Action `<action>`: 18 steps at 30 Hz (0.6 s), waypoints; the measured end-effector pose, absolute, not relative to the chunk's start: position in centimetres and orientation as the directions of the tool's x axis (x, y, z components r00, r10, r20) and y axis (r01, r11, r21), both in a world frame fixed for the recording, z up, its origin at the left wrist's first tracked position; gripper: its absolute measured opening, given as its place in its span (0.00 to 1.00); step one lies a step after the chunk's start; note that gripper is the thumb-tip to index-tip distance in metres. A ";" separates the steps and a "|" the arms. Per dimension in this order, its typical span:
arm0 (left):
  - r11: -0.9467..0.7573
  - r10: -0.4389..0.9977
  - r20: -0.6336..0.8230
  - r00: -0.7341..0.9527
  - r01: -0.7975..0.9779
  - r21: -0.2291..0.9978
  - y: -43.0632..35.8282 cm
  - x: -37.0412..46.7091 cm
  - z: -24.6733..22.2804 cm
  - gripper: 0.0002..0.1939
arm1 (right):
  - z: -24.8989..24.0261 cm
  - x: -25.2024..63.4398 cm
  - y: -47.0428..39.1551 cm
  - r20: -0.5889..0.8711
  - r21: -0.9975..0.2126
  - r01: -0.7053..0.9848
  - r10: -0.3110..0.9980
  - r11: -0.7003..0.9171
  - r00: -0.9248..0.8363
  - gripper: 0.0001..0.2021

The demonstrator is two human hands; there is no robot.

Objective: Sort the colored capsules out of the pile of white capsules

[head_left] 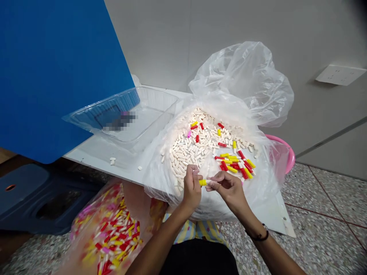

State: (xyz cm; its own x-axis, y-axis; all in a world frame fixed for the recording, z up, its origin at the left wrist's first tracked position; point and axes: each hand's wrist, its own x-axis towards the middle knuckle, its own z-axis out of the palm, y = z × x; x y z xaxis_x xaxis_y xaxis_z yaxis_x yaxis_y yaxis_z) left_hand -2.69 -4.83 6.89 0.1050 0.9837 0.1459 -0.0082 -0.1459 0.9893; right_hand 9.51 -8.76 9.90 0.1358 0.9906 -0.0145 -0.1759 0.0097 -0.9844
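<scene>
Over the front of an open clear plastic bag (160, 168), my left hand (192, 187) pinches the yellow end of a small yellow-and-white capsule-shaped piece (203, 182). The fingers of my right hand (231, 191) are closed on its white end. The two hands almost meet around it. Many loose white pieces (183, 151) lie in the bag to the left and beyond my hands. Just beyond my right hand is a pile of red-and-white and yellow-and-white pieces (233, 164). A few red, yellow and pink caps (197, 138) are scattered among the white ones.
A clear plastic tray (155, 131) stands on the white board (88, 151) at the left. Below it, a bag of coloured pieces (117, 236) sits beside a dark blue stool (25, 206). A pink basin (290, 156) shows behind the bag. A grey wall (160, 42) is behind.
</scene>
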 end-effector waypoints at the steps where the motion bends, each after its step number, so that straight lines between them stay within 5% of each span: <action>1: -0.144 0.986 0.144 0.090 -0.005 0.990 -4.9 -2.6 6.8 0.14 | 9.9 9.6 -8.8 -0.023 -0.983 -0.185 0.991 0.002 0.132 0.15; 6: -0.228 0.910 0.153 0.385 0.160 0.960 -2.7 -2.4 6.4 0.11 | 8.9 11.9 -7.4 -0.067 -0.990 -0.123 0.997 -0.070 -0.031 0.16; 9: -0.392 0.861 0.158 0.483 0.433 0.811 0.2 -2.1 6.2 0.09 | 8.0 14.6 -4.9 -0.026 -0.975 0.221 0.999 -0.015 -0.048 0.13; 14: -0.517 0.839 0.154 0.521 0.678 0.523 3.8 -1.2 5.8 0.09 | 7.0 19.7 2.6 0.245 -0.715 0.695 0.958 0.076 0.148 0.11; 18: -0.560 0.828 0.265 0.495 0.694 0.452 7.8 -0.6 5.8 0.07 | 6.8 22.2 11.0 0.220 -0.431 0.902 0.968 -0.014 0.120 0.11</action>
State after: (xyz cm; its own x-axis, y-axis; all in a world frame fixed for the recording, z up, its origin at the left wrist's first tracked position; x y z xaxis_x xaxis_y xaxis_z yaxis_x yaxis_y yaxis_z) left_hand -0.58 7.84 5.76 0.4945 0.8278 0.2649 0.6945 -0.5596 0.4523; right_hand 22.25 10.98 6.83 0.1201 0.9681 0.2201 0.9022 -0.0139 -0.4311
